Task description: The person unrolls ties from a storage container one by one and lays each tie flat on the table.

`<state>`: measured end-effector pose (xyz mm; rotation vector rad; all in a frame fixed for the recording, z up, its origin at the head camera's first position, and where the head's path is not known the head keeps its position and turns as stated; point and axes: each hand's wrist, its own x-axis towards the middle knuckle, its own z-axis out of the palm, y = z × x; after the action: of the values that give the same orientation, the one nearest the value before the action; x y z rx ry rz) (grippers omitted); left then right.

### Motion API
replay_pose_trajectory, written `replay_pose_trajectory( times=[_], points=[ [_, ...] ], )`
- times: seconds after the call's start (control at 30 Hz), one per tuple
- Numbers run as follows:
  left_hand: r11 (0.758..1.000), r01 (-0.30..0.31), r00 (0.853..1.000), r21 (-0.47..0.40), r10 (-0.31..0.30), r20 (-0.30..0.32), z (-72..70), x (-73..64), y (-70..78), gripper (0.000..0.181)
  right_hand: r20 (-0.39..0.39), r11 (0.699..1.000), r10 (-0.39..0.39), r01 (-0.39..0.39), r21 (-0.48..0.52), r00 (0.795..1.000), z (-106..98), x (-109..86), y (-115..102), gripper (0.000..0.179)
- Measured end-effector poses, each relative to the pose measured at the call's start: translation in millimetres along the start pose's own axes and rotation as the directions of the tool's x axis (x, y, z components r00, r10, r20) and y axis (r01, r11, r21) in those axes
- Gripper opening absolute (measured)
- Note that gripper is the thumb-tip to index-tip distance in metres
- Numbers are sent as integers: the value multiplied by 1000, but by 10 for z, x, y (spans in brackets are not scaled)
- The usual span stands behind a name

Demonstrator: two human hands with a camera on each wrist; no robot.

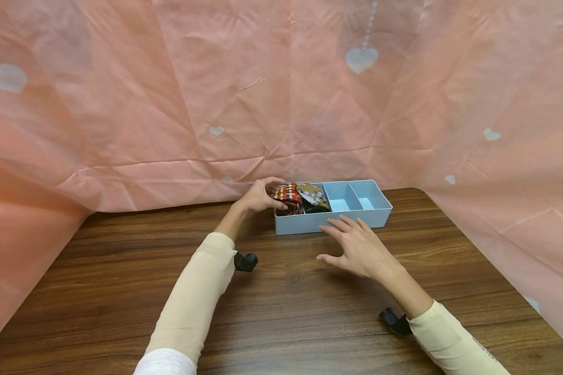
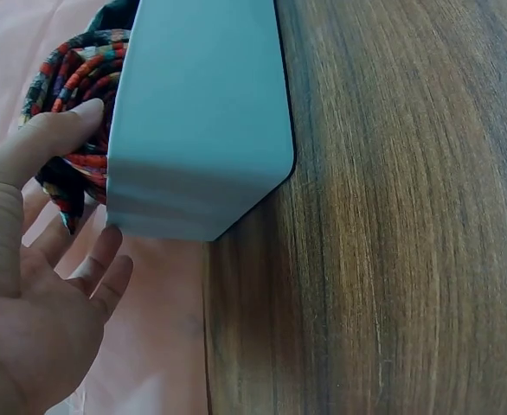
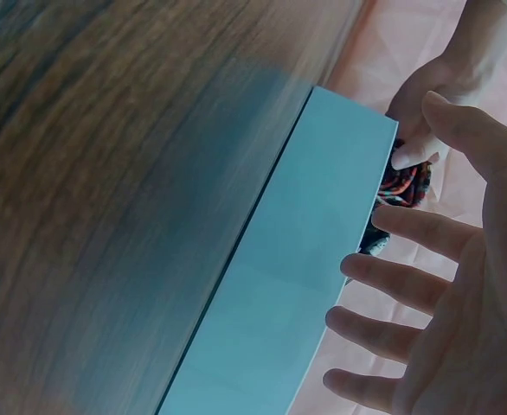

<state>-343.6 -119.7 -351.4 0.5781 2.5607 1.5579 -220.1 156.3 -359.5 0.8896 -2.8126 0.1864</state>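
Note:
A long pale-blue box (image 1: pixel 298 224) with compartments in a row sits at the table's back edge. A rolled red plaid necktie (image 1: pixel 288 196) lies in its leftmost compartment, its coiled side showing in the left wrist view (image 2: pixel 87 86). My left hand (image 1: pixel 259 197) holds that roll, thumb on the near side and fingers on the far side. Beside it, in the second compartment, is a rolled brown, grey and black patterned necktie (image 1: pixel 312 196). My right hand (image 1: pixel 357 246) hovers just in front of the box with its fingers spread, holding nothing.
Two compartments (image 1: pixel 342 198) at the box's right show bare floors. Pink cloth (image 1: pixel 244 104) with pale hearts hangs behind the wooden table (image 1: pixel 281 312) and along both its sides. Black wrist mounts stick out from both sleeves.

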Motion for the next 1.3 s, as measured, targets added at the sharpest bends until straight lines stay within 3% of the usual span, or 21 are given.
replay_pose_trajectory(
  times=[0.5, 0.77, 1.1, 1.3],
  points=[
    [966, -22, 994, -258, -5, -105, -1, -35, -83, 69, -4, 1000, 10, -10, 2, 1000, 1, 5, -1, 70],
    [950, -3, 992, -313, -37, -122, -25, -61, -87, 71, -10, 1000, 8, -8, 2, 1000, 10, 21, -1, 70],
    [928, -33, 991, -371, -18, -133, -49, -98, -63, 73, -19, 1000, 0, 0, -4, 1000, 12, 33, 2, 70],
    [928, -40, 990, -371, -13, -139, -67, -112, -61, 72, -16, 1000, -3, 3, -2, 1000, 3, 32, 3, 70]
  ],
)
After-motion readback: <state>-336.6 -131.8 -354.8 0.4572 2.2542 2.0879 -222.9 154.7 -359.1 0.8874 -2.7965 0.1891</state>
